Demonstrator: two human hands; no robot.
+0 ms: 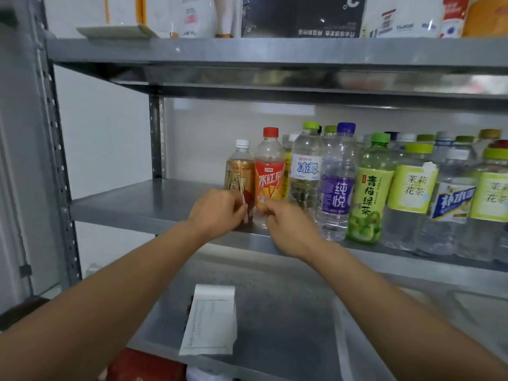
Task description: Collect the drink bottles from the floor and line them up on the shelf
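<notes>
Two bare hands work at the left end of a bottle row on a metal shelf (123, 204). The left hand (217, 213) curls its fingers round the lower body of the brown-label bottle (240, 171), which is white-capped. The right hand (291, 229) grips the base of the red-label bottle (270, 166), which stands touching the brown one on the side nearer the right hand. Both bottles are upright just beyond the fingertips, and neither appears to be lifted. The low grasp near each base probably serves to slide or turn the bottles into line rather than carry them: the labels face forward and the pair closes up against the row. To the right of the right hand the row continues, packed side by side and at least two deep: a blue-label bottle (306, 166), a purple-label bottle (336, 188), a green-label bottle (371, 193), then paler ones running out of view. The shelf's front edge passes beneath both wrists, so the front bottles stand near the lip and a pull toward the body could tip one off. Open room lies to the left of the left hand, where bare shelf runs to the perforated upright (157, 138). The upper shelf (247, 50) limits headroom above the caps. Below the forearms a lower shelf (288, 312) carries a white paper slip (211, 323). The floor is not clearly shown, so whether bottles remain there cannot be told.
</notes>
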